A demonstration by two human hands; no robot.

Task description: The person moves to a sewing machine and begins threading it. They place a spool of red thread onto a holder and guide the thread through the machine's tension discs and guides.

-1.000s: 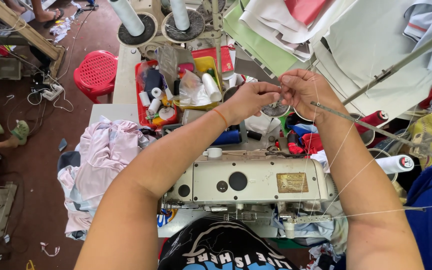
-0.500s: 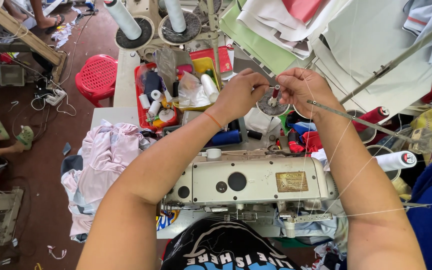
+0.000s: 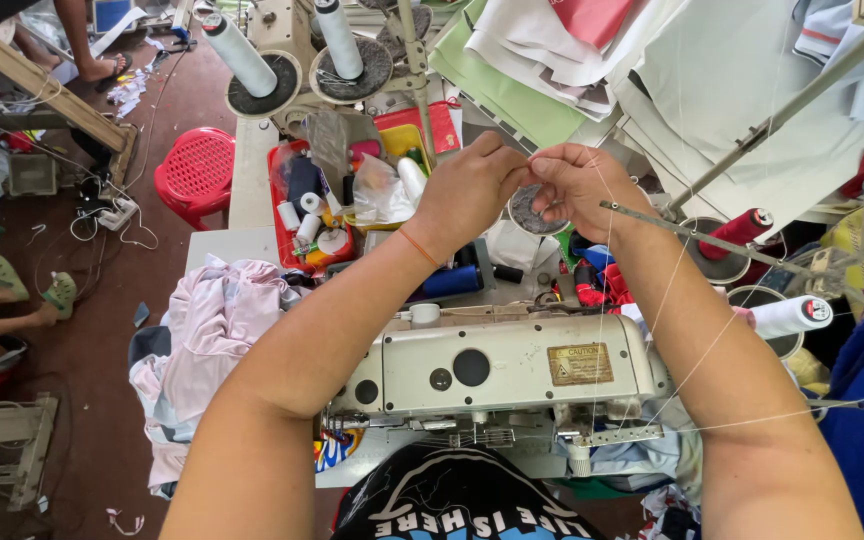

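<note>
Cluttered sewing bench (image 3: 214, 245), brown floor off to the left side. Both hands raised above the cream sewing machine (image 3: 497, 368), meeting fingertip to fingertip. Left hand (image 3: 467, 190) and right hand (image 3: 577, 185) each pinch closed on a thin white thread (image 3: 604, 260) — the grip is a fingertip pinch, the thread running down from the right hand toward the machine's front. Just behind the hands: an empty round spool stand (image 3: 530, 212). Left of the left hand, a red tray (image 3: 277, 190) full of small thread spools and oddments. Beyond it, two big white thread cones (image 3: 240, 55) upright on discs. Right of the right hand — a red spool (image 3: 737, 232) and a white one (image 3: 790, 317). Pink cloth (image 3: 214, 325) heaped at the bench's left edge.
</note>
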